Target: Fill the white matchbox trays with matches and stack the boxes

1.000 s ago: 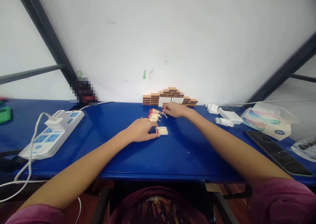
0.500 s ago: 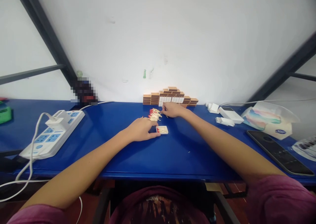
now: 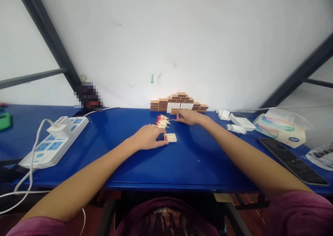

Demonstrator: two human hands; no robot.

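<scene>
A small white matchbox tray (image 3: 171, 138) with several red-headed matches lies on the blue table, matches side up. My left hand (image 3: 149, 137) steadies it at its left end, thumb along the near side and a finger at the far side. Just beyond is a loose heap of matches (image 3: 162, 121), most red heads toward the far left. To the right of the heap my right hand (image 3: 188, 117) pinches a single match (image 3: 173, 119) between thumb and fingertips, its tip pointing left. Behind stand stacked matchboxes (image 3: 159, 105) and a row of upright white trays (image 3: 186, 105).
On the left lies a white power strip (image 3: 70, 136) with a plugged-in charger and cables. White adapters (image 3: 236, 128), a tissue pack (image 3: 286, 125) and a phone (image 3: 292, 160) lie on the right. A white wall (image 3: 197, 42) rises behind the table.
My right hand has moved slightly right, away from the match heap, and the match in its fingers shows more clearly. My left hand stays at the matchbox tray.
</scene>
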